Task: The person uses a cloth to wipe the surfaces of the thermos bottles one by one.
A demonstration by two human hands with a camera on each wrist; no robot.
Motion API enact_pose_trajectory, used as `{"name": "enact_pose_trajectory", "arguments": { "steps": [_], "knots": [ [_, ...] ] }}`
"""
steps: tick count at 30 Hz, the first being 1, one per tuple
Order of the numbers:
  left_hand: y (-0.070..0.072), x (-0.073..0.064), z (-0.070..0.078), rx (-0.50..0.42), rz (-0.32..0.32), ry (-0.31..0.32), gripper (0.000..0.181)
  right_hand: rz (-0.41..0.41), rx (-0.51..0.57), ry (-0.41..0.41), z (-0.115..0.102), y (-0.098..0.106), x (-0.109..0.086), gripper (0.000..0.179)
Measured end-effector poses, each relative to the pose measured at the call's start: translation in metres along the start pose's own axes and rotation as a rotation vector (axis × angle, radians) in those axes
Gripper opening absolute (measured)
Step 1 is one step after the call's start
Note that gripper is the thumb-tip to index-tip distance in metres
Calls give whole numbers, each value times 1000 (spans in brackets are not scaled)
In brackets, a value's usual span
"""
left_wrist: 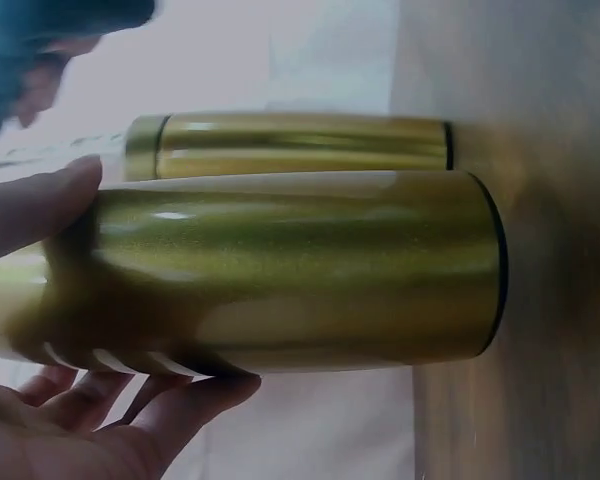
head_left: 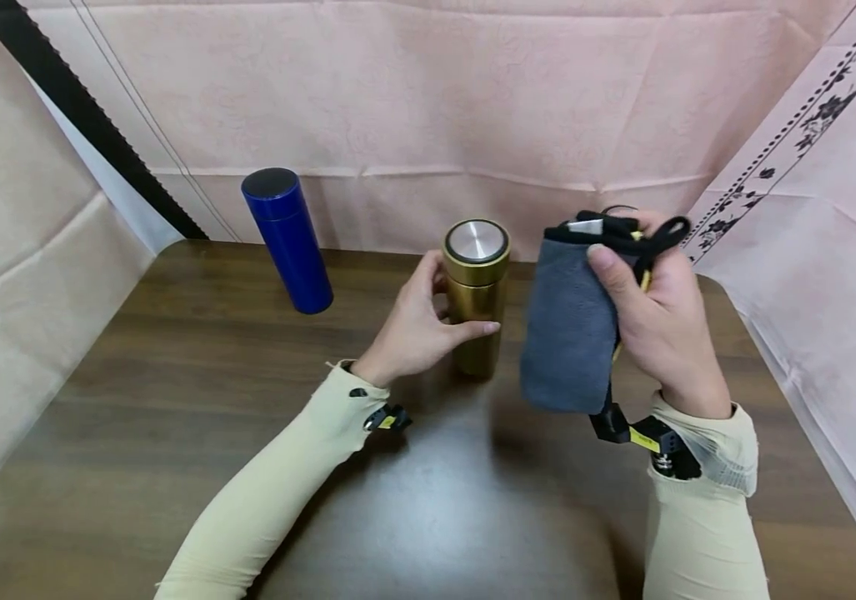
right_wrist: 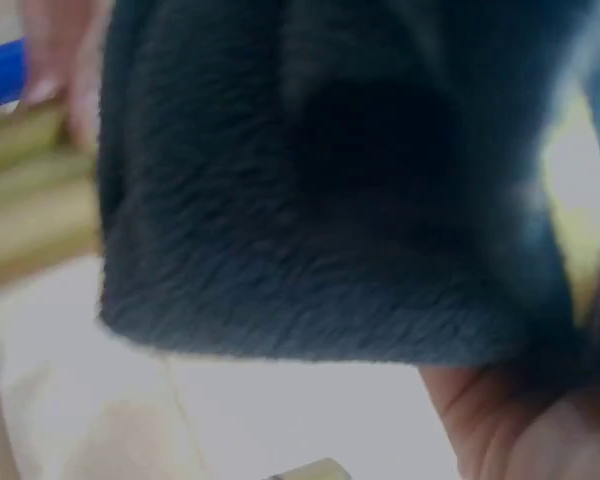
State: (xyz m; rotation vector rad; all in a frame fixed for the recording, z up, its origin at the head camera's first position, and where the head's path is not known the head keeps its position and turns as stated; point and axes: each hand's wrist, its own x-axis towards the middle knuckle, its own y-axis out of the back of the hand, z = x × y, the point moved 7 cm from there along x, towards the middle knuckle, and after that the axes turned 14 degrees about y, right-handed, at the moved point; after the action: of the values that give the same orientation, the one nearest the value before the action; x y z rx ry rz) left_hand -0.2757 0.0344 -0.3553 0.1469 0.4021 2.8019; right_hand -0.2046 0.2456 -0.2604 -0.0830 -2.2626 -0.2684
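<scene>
My left hand (head_left: 420,321) holds a gold thermos bottle (head_left: 476,304) around its middle, thumb across the near side and fingers at the far side. The bottle stands upright with a silver-topped lid, its base down at the wooden table. In the left wrist view the fingers (left_wrist: 195,400) curl along its side. To the right, my right hand (head_left: 668,325) grips a folded grey cloth (head_left: 570,325) with black edging and a black loop, thumb pressed on its front. Its fleecy surface (right_wrist: 310,250) fills much of the right wrist view, and the cloth hangs above the table.
A blue thermos bottle (head_left: 288,242) stands at the back left. Another gold bottle (left_wrist: 300,145) is behind the held one in the left wrist view; the head view does not show it. Pink cloth (head_left: 428,92) hangs behind the table (head_left: 172,400), with more at both sides.
</scene>
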Motion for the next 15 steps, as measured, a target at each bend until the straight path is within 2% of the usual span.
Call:
{"name": "enact_pose_trajectory", "arguments": {
  "steps": [3,5,10,15],
  "knots": [
    [-19,6,5,72,-12,-31,82,104,148,96,-10,8,0,25],
    [-32,9,8,112,-31,-63,81,152,189,141,-14,12,0,26],
    [-64,12,10,168,-67,-124,77,246,175,195,-21,19,0,36],
    [-84,15,12,195,-72,-168,77,287,233,232,-30,19,0,43]
  ]
}}
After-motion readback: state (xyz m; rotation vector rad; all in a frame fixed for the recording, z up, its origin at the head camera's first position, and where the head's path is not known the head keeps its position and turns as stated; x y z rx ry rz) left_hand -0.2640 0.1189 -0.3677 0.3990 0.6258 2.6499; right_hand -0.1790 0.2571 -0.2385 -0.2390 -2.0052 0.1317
